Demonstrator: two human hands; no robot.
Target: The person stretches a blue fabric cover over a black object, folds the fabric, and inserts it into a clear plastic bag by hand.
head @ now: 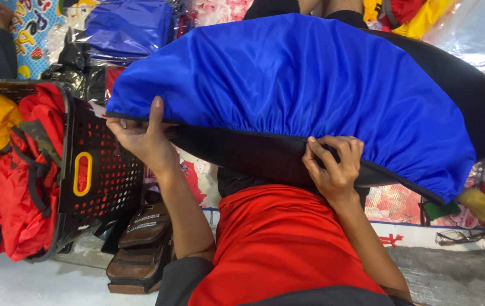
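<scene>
Cluttered floor, black perforated basket of red and yellow fabric at side. Blue elastic-edged cover stretched over black cushion on lap. Left hand grips cover corner; right hand pinches hem. Best pull hem evenly, keep elastic under rim.

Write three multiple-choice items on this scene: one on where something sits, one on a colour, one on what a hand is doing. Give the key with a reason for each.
1. Where is the black basket?
A. Left of the hands
B. On top of the blue cover
C. Right of the hands

2. What colour is the cover stretched over the black pad?
A. Yellow
B. Blue
C. Green

3. What is the right hand doing?
A. Hanging free
B. Gripping the cover's gathered edge
C. Holding the basket handle

Key: 1 A, the basket stands at the left edge beside the left hand. 2 B, the fabric is bright blue. 3 B, its fingers curl over the elastic hem against the pad.
</scene>
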